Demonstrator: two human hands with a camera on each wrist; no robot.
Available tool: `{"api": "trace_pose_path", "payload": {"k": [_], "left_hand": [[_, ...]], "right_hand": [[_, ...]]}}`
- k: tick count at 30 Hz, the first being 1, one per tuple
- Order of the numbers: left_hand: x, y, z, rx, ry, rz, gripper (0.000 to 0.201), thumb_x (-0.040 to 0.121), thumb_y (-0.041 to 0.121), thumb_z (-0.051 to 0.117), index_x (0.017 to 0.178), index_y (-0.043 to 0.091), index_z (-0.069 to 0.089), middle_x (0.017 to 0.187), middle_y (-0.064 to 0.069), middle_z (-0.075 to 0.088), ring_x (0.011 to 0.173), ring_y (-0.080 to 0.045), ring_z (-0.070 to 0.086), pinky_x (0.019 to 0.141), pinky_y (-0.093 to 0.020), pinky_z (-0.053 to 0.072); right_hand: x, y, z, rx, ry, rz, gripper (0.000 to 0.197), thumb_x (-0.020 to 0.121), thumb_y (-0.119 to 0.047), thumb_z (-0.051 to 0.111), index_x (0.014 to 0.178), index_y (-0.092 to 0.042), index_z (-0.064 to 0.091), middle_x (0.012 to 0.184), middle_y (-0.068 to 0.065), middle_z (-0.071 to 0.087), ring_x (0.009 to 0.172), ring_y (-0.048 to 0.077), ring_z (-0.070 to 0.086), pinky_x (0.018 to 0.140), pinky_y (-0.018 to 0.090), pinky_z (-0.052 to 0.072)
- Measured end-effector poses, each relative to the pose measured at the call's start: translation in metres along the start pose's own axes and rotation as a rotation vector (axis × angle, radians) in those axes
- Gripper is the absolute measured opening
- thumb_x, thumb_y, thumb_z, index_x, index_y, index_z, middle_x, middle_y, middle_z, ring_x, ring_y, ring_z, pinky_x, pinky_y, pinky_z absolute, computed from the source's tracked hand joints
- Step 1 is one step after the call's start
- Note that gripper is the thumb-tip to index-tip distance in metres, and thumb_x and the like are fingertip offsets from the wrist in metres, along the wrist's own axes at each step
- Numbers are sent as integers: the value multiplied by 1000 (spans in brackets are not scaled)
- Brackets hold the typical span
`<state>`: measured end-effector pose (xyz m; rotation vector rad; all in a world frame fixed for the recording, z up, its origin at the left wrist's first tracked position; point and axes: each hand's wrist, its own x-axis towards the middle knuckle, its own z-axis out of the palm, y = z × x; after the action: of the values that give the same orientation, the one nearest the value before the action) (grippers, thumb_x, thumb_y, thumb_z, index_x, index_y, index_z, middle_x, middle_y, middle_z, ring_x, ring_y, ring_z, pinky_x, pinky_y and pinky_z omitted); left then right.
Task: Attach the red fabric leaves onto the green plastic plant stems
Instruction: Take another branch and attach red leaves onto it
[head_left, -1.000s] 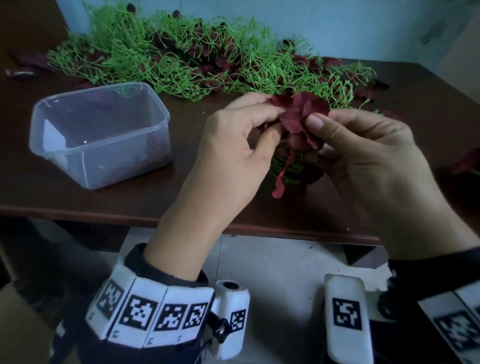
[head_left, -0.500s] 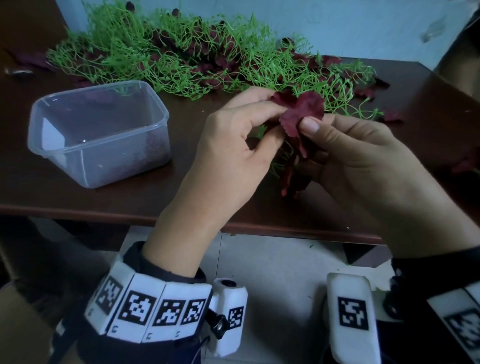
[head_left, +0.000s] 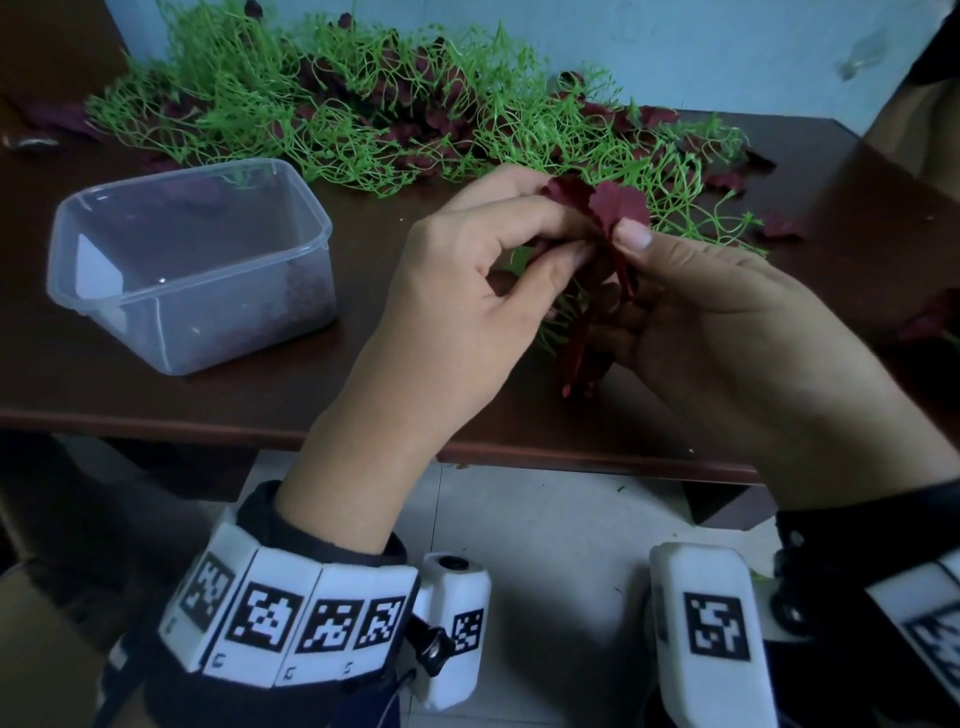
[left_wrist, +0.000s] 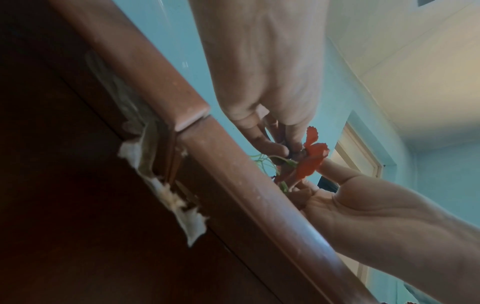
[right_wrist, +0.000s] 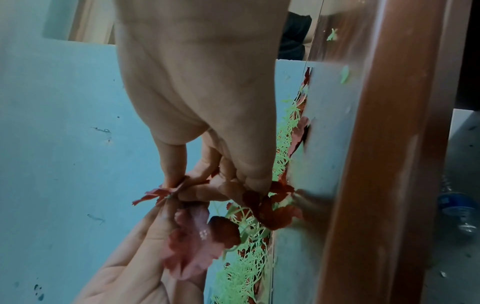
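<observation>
Both hands meet over the table's near middle. My left hand (head_left: 574, 238) pinches a dark red fabric leaf (head_left: 618, 205) between thumb and forefinger. My right hand (head_left: 634, 249) pinches the same leaf (right_wrist: 155, 195) from the other side, thumb on top. Its lower fingers curl round a green sprig (head_left: 558, 332) with more red leaves (head_left: 576, 358) hanging under the hands. From the left wrist the leaf (left_wrist: 311, 158) shows at the left fingertips (left_wrist: 283, 147), beside a thin green stem (left_wrist: 281, 159). The stem tip itself is hidden between the fingers.
A big tangle of green plastic stems (head_left: 363, 114) with red leaves mixed in lies along the table's far side. A clear plastic tub (head_left: 192, 260) stands at the left. Loose red leaves (head_left: 779, 226) lie at the right. The table's front edge (head_left: 363, 431) runs just below the hands.
Both hands have kept their pinch. The leaf now stands more on edge between the thumbs, and the hanging leaves have shifted right, under the right hand.
</observation>
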<state>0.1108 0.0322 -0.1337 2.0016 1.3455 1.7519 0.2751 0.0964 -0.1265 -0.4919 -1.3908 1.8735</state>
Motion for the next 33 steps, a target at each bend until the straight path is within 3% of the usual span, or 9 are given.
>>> {"api": "trace_pose_path", "payload": {"k": [7,11,14,17,19,21,25,28,33], "left_hand": [[-2,1,-1,133,-18,21,10,94,-2,65,96,-2,74,99,-9,67,88,-9,64,77,-17,48],[-4,3,-2,135,-32,39,11,94,-4,64,96,-3,75,97,-11,68,91,-16,66,79,-22,50],[-4,4,-1,144,-34,50,10,93,-6,64,95,-4,74,96,-12,68,90,-19,66,77,-23,49],[-4,3,-3,133,-52,49,11,92,-9,65,93,-3,74,93,-9,66,87,-15,64,75,-21,46],[-4,5,-5,124,-57,56,11,92,-9,66,93,-4,75,92,-6,64,86,-10,62,77,-16,43],[-4,6,-6,106,-71,62,11,92,-7,65,94,-4,76,92,-9,66,87,-13,64,78,-17,44],[-4,7,-6,95,-79,66,10,93,-4,66,93,-4,76,91,-13,67,86,-19,66,75,-23,47],[-5,6,-6,98,-68,65,10,92,-6,67,91,-3,76,90,-11,66,85,-14,64,75,-19,44],[-7,0,2,66,-9,7,10,93,-3,67,96,-3,76,92,-10,67,86,-11,65,75,-18,46]], "right_hand": [[-2,-1,2,-47,49,51,14,97,-9,54,87,0,59,77,13,62,69,26,60,69,39,52],[-8,-3,8,-46,144,87,26,82,-16,66,102,1,65,95,20,57,96,34,49,93,45,43],[-10,-7,10,-53,143,105,25,72,-17,70,89,1,70,97,22,62,102,36,51,111,53,38],[-10,-7,8,-41,145,159,25,66,-20,74,83,-2,72,91,17,67,91,31,60,89,37,55],[-10,-7,8,16,158,174,17,66,-19,73,77,-6,74,81,12,67,74,21,61,71,28,54],[-11,-6,10,58,179,186,12,65,-19,73,71,-8,73,79,12,64,70,18,60,67,26,52],[-12,-8,12,59,210,198,9,67,-18,72,67,-9,73,74,10,65,69,18,61,68,27,53],[-12,-9,13,38,236,217,11,64,-17,73,69,-8,75,73,9,68,80,23,62,89,35,53],[-12,-10,16,46,255,193,11,65,-15,73,71,-6,75,74,9,69,82,22,60,97,38,51]]}}
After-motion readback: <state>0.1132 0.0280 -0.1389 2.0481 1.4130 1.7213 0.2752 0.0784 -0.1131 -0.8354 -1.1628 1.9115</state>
